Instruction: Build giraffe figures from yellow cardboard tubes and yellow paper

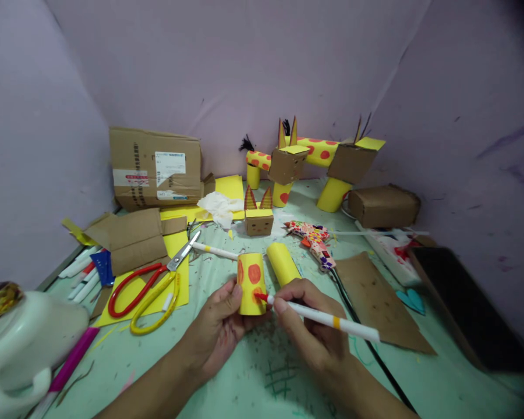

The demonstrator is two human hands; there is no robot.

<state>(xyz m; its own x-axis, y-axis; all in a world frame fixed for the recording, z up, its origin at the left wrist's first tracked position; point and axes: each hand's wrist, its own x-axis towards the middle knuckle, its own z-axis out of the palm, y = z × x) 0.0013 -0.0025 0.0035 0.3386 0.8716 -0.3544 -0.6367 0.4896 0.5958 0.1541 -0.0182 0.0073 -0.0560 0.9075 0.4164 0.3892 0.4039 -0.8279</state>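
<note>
My left hand (pixel 218 329) is wrapped round a short yellow paper tube (pixel 251 283) that stands upright and carries orange-red spots. My right hand (pixel 308 323) pinches a white marker (pixel 327 318) with a red tip. The tip touches the lower side of the tube, where a fresh red spot shows. A second, plain yellow tube (pixel 283 263) lies on the table just behind my right hand.
Red and yellow scissors (pixel 151 285) lie at left on yellow paper, with markers (pixel 81 273) and cardboard boxes (pixel 157 169) beyond. Spotted yellow cardboard animals (pixel 314 160) stand at the back. A white jug (pixel 21 349) is near left; brown cardboard (pixel 375 302) and a dark panel (pixel 463 308) lie right.
</note>
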